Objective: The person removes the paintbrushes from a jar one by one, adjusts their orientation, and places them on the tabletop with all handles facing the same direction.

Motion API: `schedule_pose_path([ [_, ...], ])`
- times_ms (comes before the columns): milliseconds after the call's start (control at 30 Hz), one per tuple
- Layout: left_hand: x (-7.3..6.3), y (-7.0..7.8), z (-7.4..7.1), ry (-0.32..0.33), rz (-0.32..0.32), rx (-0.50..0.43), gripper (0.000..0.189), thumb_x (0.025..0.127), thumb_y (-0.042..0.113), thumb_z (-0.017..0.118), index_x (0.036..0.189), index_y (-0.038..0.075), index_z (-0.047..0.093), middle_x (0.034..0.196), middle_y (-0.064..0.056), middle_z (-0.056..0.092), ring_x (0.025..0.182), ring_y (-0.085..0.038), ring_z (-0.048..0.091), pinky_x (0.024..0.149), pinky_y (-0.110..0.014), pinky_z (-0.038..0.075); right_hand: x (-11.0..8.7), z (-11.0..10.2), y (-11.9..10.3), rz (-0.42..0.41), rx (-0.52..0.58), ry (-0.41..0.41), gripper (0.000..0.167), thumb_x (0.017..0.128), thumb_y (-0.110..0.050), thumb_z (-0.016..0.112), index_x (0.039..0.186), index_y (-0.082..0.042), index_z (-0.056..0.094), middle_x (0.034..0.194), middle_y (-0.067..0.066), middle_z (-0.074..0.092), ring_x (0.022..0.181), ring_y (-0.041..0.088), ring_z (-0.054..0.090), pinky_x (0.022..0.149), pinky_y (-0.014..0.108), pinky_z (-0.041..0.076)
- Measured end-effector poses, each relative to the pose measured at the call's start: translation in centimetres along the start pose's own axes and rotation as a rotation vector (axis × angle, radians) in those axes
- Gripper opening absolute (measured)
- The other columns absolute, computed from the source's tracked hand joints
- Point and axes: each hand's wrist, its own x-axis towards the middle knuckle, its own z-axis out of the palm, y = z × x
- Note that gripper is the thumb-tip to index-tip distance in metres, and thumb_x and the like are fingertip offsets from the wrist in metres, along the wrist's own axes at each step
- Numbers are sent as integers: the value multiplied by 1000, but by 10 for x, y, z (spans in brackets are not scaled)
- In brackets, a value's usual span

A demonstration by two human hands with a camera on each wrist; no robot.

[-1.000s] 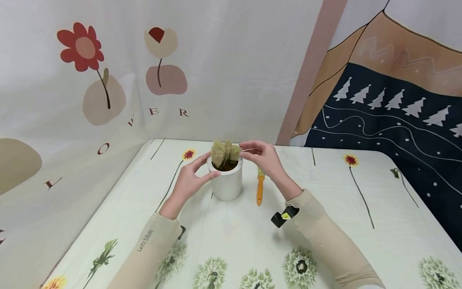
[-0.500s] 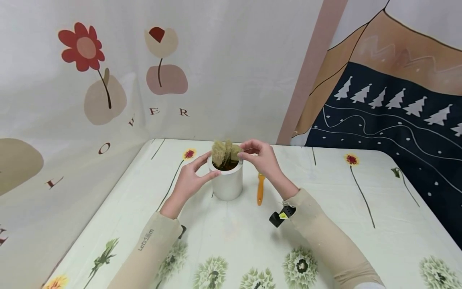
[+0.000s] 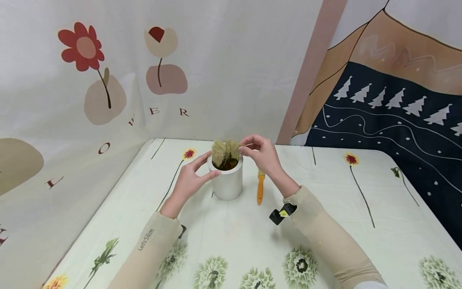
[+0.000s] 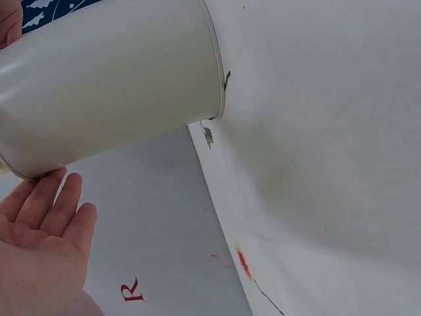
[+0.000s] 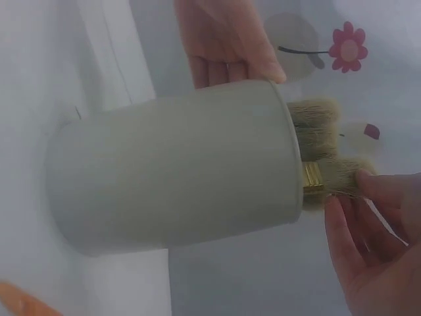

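A white cylindrical pot (image 3: pixel 227 185) stands upright on the table, holding several paintbrushes (image 3: pixel 219 151) with their pale bristles up. My left hand (image 3: pixel 188 178) holds the pot's rim at its left side, thumb at the front; in the left wrist view its fingertips touch the pot's side. At the rim's right, my right hand (image 3: pixel 262 154) pinches one paintbrush (image 5: pixel 342 176) by its bristles between thumb and fingers. In the right wrist view this brush's gold metal band shows just above the rim, and its handle is hidden inside the pot.
Another paintbrush with an orange handle (image 3: pixel 260 190) lies on the table just right of the pot, partly behind my right wrist. A flower-printed cloth (image 3: pixel 231 228) covers the table. Printed fabric (image 3: pixel 231 72) hangs behind it.
My right hand has risen slightly at the rim, its fingertips now higher on the bristles. My left hand and the pot have stayed in place.
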Motion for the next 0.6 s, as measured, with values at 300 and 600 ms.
schedule_pose_path([
  [300,0,-2,0,-3,-4,0,77,84,43,78,151,23,46,150,-9,52,142,-30,46,116,-53,38,2,-10,-13,-85,54,35,16,92,-11,71,104,-1,69,99,18,72,84,11,70,84,31,60],
  [600,1,-3,0,0,3,4,77,84,43,79,151,23,46,150,-10,52,142,-30,47,115,-52,39,5,-23,-26,-151,134,102,17,91,-7,71,104,3,68,91,5,71,78,1,67,79,22,60],
])
